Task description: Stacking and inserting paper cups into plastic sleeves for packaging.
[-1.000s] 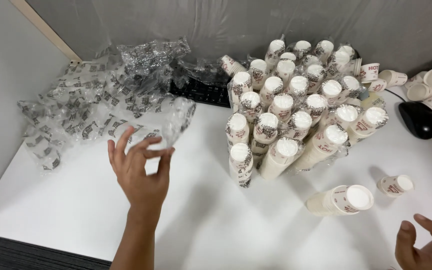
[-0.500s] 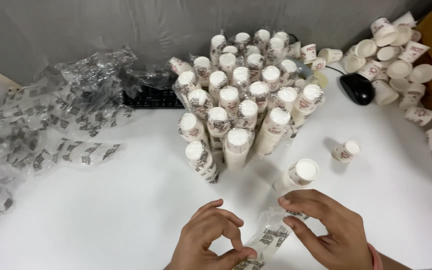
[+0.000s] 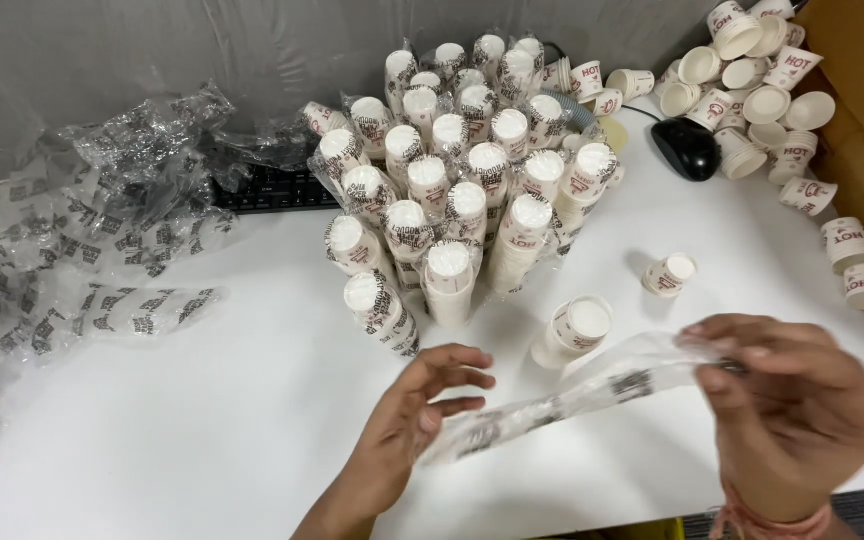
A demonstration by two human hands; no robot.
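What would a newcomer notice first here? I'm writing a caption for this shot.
A dense cluster of wrapped paper-cup stacks stands mid-table. In front, the left hand and right hand stretch a clear plastic sleeve between them. Emptied wrappers pile up at left, loose cups at far right.

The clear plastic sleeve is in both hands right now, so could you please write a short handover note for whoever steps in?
Left hand: pinching one end of the clear plastic sleeve.
Right hand: gripping the other end, sleeve stretched between them above the white table.
Done: sleeve looks empty; a bare cup stack lies just behind it; emptied wrappers piled at left.
Left: many wrapped cup stacks stand at centre.
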